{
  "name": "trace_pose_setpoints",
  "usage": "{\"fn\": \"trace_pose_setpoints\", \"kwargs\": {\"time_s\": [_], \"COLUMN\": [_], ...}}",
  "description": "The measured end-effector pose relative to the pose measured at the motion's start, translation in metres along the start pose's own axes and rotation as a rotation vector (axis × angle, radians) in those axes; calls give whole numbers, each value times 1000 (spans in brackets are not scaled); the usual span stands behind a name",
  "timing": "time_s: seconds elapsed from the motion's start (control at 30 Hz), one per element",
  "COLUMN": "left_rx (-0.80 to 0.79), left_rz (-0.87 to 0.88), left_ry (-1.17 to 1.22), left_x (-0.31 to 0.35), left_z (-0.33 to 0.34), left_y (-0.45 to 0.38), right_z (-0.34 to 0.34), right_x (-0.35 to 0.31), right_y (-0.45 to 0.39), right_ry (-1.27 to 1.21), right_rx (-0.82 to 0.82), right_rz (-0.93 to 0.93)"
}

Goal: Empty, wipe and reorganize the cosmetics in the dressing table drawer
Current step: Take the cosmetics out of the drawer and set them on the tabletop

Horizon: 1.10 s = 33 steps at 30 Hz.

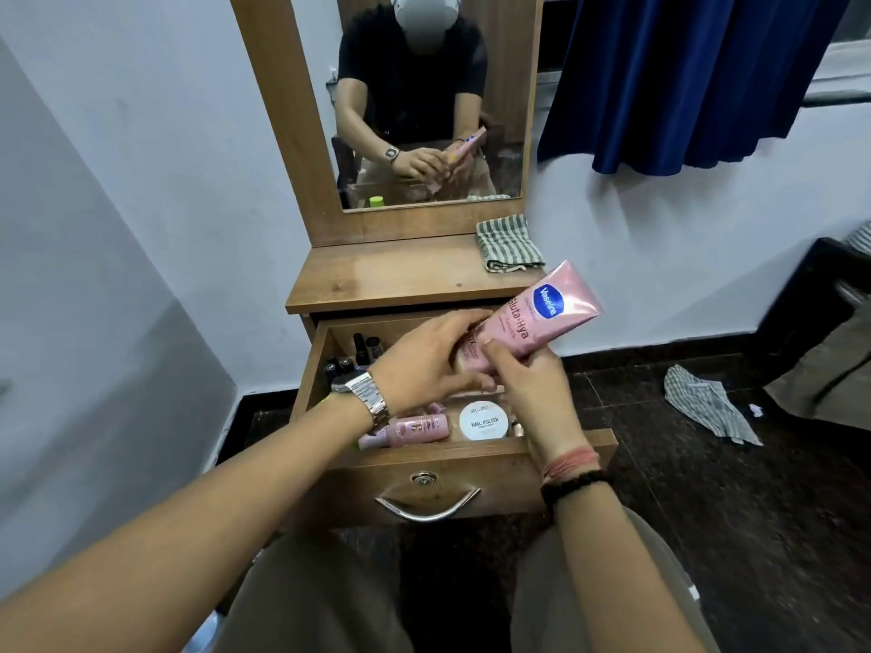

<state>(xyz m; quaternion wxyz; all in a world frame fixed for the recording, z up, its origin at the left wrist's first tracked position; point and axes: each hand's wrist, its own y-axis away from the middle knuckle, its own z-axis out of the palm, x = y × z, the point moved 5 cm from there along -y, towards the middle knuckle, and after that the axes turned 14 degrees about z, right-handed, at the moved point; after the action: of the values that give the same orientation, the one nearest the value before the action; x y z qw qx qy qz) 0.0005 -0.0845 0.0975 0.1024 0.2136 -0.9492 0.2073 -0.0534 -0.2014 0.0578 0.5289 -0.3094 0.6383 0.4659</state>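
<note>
A metal-link wristwatch [365,397] sits on the left wrist. The right wrist wears pink threads [568,464] and a black bead bracelet [572,485]. Trousers [306,600] are khaki.

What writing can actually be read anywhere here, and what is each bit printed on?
"Vaseline": blue oval logo on the pink tube held in both hands.
"Gluta-Hya": along the same tube, below the logo; the smaller print beside it is too blurred to read.
"NAIL POLISH": lid of the round white jar in the drawer; the brand above it and the line below are unreadable.
Pink bottle lying in the drawer: label too small to read.
</note>
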Motion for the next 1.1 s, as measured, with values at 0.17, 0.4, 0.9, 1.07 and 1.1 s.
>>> {"fn": "trace_pose_setpoints", "kwargs": {"time_s": [0.17,0.4,0.9,1.07,1.1], "left_rx": [141,-145,34,145,155], "left_rz": [-540,-834,-1071,-1096,-1097], "left_ry": [-1,47,317,482,511], "left_x": [-56,-85,-92,-97,-96], "left_z": [2,51,65,68,68], "left_y": [5,11,4,7,6], "right_z": [-26,-34,-28,-26,-26], "right_x": [13,10,13,12,12], "right_y": [-2,6,1,0,0], "right_ry": [-307,-623,-573,-563,-559], "right_rx": [225,230,205,206,205], "right_rz": [-38,-93,-97,-92,-91]}}
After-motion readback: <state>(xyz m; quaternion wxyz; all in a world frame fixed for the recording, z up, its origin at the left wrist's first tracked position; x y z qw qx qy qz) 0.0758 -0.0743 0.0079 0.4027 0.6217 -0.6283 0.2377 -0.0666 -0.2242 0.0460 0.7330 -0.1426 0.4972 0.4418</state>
